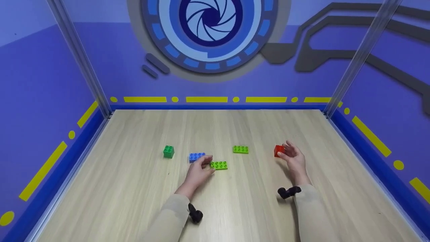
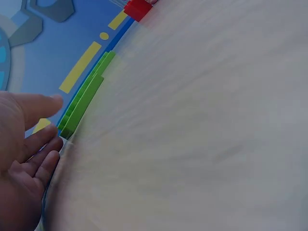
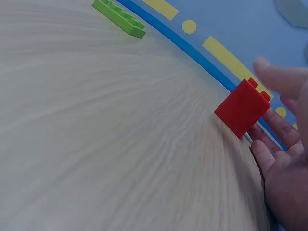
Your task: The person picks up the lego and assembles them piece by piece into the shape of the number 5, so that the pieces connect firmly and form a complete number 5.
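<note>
2 hands work: our right hand (image 1: 293, 157), fingers open, nears the red brick (image 1: 278, 150) at 9 o'clock; left hand (image 1: 199, 170), fingers relaxed, should straddle the lime plate (image 1: 219, 165) squarely.

Red brick (image 3: 242, 108) beside open fingers (image 3: 276, 126)

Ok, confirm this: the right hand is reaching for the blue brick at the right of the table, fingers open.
Not quite: the brick by the right hand is red, not blue. The head view shows the red brick at its open fingers; the blue brick lies by the left hand.
</note>
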Demonstrator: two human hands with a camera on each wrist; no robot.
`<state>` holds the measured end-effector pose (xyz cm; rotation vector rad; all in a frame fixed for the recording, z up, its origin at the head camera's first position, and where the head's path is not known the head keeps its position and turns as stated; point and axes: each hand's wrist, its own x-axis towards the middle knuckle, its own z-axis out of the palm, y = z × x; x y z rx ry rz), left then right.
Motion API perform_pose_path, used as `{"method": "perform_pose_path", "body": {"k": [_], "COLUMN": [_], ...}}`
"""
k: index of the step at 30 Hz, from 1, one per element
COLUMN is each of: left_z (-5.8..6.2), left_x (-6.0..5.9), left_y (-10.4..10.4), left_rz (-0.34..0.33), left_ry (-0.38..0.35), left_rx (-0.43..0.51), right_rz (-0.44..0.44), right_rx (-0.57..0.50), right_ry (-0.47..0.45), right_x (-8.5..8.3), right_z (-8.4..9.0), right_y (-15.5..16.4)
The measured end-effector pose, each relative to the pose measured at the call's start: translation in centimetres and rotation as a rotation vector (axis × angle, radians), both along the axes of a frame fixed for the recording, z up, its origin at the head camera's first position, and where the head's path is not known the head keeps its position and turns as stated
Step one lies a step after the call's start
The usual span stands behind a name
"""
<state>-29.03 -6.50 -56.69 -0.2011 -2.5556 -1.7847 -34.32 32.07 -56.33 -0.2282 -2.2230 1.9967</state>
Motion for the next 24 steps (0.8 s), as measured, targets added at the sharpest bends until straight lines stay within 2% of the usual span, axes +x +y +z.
{"method": "perform_pose_path", "body": {"k": [6, 14, 17, 24], "left_z": [-0.06, -0.41, -0.57, -0.79], "left_x": [0.02, -0.15, -0.14, 0.30], "left_y": [0.38, 0.77, 0.77, 0.60], "left_rz": [0.007, 0.013, 0.010, 0.022], "left_ry": [-0.002, 0.034, 0.051, 0.058], "left_rx": [-0.082, -0.138, -0.150, -0.140], "right_rz": [0.025, 0.038, 0.029, -0.009], "right_rx": [0.059, 0.126, 0.149, 0.284], "right_ry": [0.005, -0.061, -0.055, -0.033], "right_x": [-0.08, -0.11, -0.23, -0.10], "right_z": [-0.12, 0.05, -0.14, -0.60], "right_y": [0.00, 0.04, -0.05, -0.57]}}
